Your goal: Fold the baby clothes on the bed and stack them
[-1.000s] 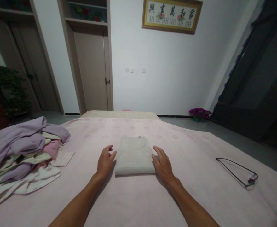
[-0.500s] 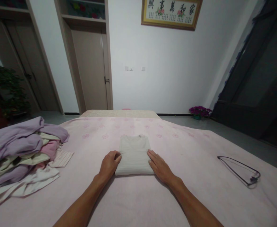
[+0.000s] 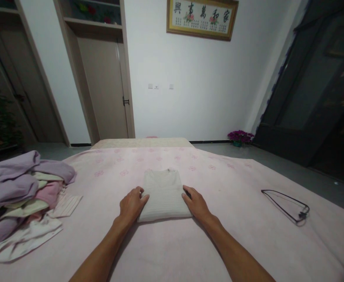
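Squared between two hands now, the folded sweater (image 3: 163, 197) is kept well in from the pink cloth's (image 3: 233, 184) far and right edges. By the left hand (image 3: 131, 203) and right hand (image 3: 197, 203), both loosely curled, its sides are lined, seemingly for evenness; whether they are pinched cannot be told.

A white ribbed top (image 3: 162, 197), seemingly knitted, lies folded on pink cloth (image 3: 172, 250), neckline (image 3: 162, 179) farthest.

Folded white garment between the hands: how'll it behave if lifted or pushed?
Likely floppy: the folded garment is ribbed cloth, so lifting one edge may unfold it. Probably light, being a thin stack. Unlikely to roll, lying flat on the pink sheet.
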`<act>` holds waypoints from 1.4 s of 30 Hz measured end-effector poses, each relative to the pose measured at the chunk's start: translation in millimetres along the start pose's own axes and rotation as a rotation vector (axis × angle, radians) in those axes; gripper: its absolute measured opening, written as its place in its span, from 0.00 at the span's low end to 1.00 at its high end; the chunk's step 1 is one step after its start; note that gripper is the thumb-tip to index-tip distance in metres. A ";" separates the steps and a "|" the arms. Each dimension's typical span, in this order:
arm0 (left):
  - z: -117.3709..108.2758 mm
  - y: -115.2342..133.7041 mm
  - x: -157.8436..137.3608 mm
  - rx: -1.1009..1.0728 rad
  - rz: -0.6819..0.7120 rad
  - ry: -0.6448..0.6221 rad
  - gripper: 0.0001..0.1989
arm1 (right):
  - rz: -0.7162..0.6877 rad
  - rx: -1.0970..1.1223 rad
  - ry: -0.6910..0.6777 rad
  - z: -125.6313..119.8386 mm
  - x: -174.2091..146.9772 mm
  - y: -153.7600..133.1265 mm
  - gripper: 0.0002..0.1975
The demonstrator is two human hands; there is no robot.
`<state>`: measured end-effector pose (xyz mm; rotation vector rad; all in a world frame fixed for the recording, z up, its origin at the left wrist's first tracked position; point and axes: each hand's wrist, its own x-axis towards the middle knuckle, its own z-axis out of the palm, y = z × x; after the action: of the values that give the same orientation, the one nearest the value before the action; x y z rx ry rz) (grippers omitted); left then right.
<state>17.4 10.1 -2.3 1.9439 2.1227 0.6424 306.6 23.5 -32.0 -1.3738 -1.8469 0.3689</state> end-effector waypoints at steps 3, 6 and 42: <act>2.0 -1.0 1.5 0.035 0.028 0.007 0.12 | 0.058 -0.055 0.031 0.9 5.3 -4.6 0.19; 2.5 -0.7 0.7 0.061 0.061 0.036 0.09 | 0.120 -0.110 0.044 2.6 9.0 -7.5 0.20; -41.2 -47.4 -17.4 0.039 0.718 -0.374 0.38 | -0.322 -0.211 -0.450 -46.9 -10.7 15.4 0.28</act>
<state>-40.5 -16.7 11.0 2.5981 1.2080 0.2894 352.3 9.4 -16.0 -1.1599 -2.4978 0.3415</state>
